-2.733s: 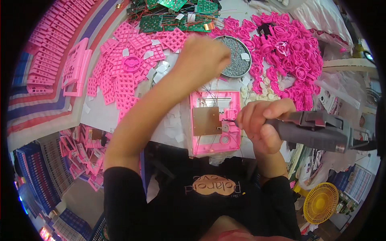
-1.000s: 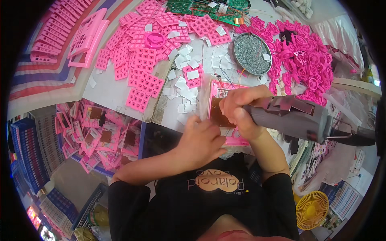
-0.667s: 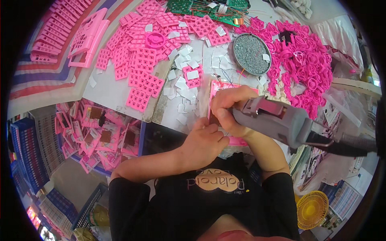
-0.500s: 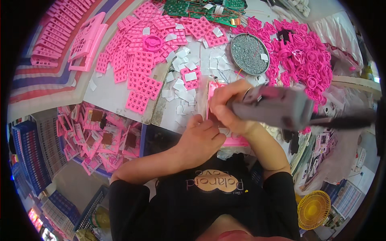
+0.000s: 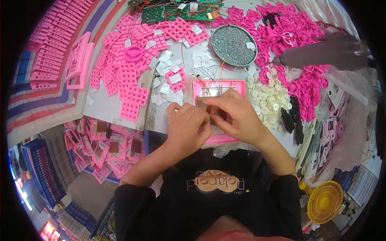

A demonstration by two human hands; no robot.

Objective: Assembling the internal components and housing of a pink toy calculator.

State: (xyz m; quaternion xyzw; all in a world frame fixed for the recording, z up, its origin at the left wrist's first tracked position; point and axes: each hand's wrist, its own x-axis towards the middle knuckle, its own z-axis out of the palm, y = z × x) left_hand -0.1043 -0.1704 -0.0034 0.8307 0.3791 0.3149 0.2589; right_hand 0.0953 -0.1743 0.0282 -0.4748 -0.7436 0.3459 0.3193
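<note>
A pink plastic casing (image 5: pixel 225 139) lies in front of me, with thin wires (image 5: pixel 213 86) running out over its far end. Inside it, partly under my fingers, sits a brown board (image 5: pixel 204 105). My left hand (image 5: pixel 188 126) rests over the casing's left side with its fingers curled in. From the right, my right hand (image 5: pixel 239 118) reaches over the casing, thumb and forefinger pinched close to the brown board. Whatever is between the fingertips of either hand is too small or hidden to make out. A dark grey power screwdriver (image 5: pixel 317 52), blurred, hangs at the right, apart from both hands.
A round metal dish (image 5: pixel 213 45) of small screws stands beyond the casing. Pink keypad frames (image 5: pixel 128 72) and white paper pieces (image 5: pixel 165 86) cover the left; pink ring parts (image 5: pixel 297 36), white discs (image 5: pixel 269 100) and black pieces (image 5: pixel 287 120) the right. Green circuit boards (image 5: pixel 161 14) lie behind.
The grey screwdriver has swung from in front of my right hand off to the right and farther away. My right hand has come down to the casing, near my left fingers. The view has shifted slightly.
</note>
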